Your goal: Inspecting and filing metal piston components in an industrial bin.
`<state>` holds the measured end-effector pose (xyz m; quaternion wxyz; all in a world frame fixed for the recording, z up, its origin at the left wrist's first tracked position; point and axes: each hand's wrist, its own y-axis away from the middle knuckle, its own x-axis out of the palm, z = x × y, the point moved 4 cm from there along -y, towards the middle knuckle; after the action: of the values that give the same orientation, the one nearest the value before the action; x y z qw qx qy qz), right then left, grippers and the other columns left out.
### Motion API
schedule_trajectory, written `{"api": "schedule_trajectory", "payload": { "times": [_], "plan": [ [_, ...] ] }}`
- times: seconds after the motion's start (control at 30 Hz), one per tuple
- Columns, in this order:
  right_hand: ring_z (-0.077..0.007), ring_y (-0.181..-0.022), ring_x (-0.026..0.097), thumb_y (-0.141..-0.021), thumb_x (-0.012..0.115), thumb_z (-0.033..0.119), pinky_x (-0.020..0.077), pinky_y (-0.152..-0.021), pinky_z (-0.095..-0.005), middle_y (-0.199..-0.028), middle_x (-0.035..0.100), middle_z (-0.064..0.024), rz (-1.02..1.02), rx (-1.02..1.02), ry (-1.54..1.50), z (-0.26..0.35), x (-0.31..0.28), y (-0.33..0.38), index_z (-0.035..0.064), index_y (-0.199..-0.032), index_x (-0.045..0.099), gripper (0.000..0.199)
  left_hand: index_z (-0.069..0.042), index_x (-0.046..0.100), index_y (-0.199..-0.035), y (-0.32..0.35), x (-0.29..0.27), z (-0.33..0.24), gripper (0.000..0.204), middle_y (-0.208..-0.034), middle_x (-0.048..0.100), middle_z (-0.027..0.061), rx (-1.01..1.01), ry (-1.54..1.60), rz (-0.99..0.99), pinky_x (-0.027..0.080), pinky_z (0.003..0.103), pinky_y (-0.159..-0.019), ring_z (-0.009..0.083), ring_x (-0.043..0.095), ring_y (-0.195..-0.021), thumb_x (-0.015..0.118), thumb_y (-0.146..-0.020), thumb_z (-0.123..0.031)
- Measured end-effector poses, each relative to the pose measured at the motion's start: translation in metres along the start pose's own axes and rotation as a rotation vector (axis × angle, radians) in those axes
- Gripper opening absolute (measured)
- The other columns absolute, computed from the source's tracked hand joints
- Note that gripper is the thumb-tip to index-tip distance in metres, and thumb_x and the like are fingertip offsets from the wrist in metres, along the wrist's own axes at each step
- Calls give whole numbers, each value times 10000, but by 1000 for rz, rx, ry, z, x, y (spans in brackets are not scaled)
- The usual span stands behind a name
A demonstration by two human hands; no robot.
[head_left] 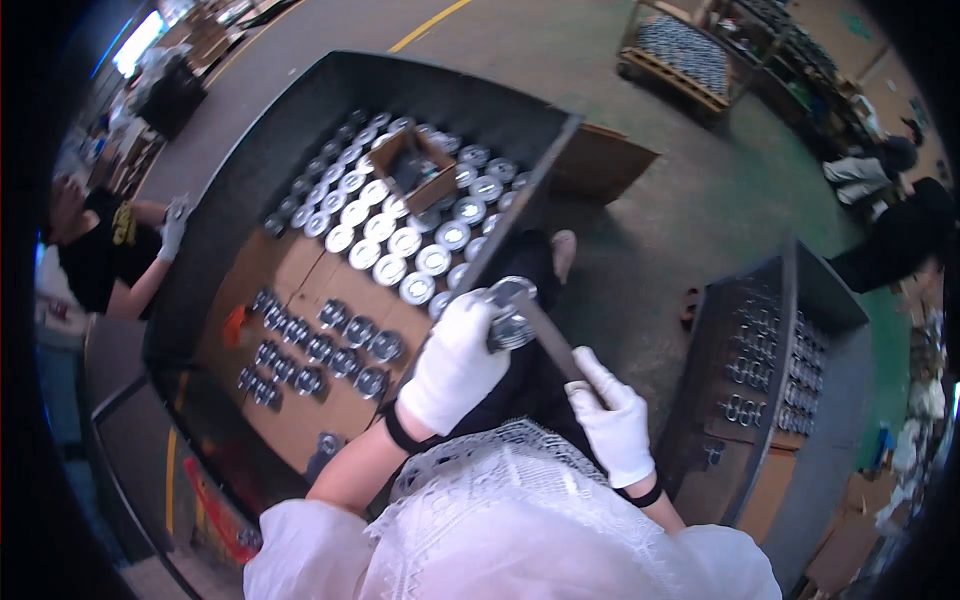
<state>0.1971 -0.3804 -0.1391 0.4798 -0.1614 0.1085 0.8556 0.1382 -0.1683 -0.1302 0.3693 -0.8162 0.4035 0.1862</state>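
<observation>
My left hand (452, 372), in a white glove, is closed around a shiny round metal part (513, 332), raised in front of my body. A long flat file (552, 342) is gripped in my gloved right hand (615, 430). Its far end lies against or just over the metal part; I cannot tell whether they touch. To the left, a dark deep-sided bin (240, 150) contains rows of silver round parts (380, 228) and a group of smaller ring-shaped metal parts (345, 360) on a cardboard sheet (275, 275).
An open cardboard box (440, 190) sits among the silver parts, and an orange scrap (235, 325) lies nearby. Beyond the bin's left wall is a co-worker's gloved hand (172, 238). Another bin (795, 290) with metal parts stands right; a loaded cart (685, 90) is farther back.
</observation>
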Motion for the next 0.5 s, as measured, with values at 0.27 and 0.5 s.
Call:
{"api": "schedule_trajectory", "payload": {
  "times": [0.27, 0.5],
  "plan": [
    [-324, -1000, 727, -948, 695, 168, 575, -847, -359, -1148, 715, -210, 72, -41, 62, 4, 13, -4, 116, -1384, 622, 446, -20, 604, -1016, 9, -4, 17, 278, -920, 661, 198, 37, -29, -1, 531, 440, -749, 402, 671, -849, 735, -775, 22],
    [-355, -827, 715, -976, 655, 234, 581, -711, -396, -1022, 730, -171, -22, -135, 164, -3, 12, 0, 193, -1437, 574, 470, -33, 558, -979, 13, 8, 18, 308, -958, 660, 184, 46, -33, 27, 534, 429, -756, 412, 671, -859, 725, -737, 59]
  ]
}}
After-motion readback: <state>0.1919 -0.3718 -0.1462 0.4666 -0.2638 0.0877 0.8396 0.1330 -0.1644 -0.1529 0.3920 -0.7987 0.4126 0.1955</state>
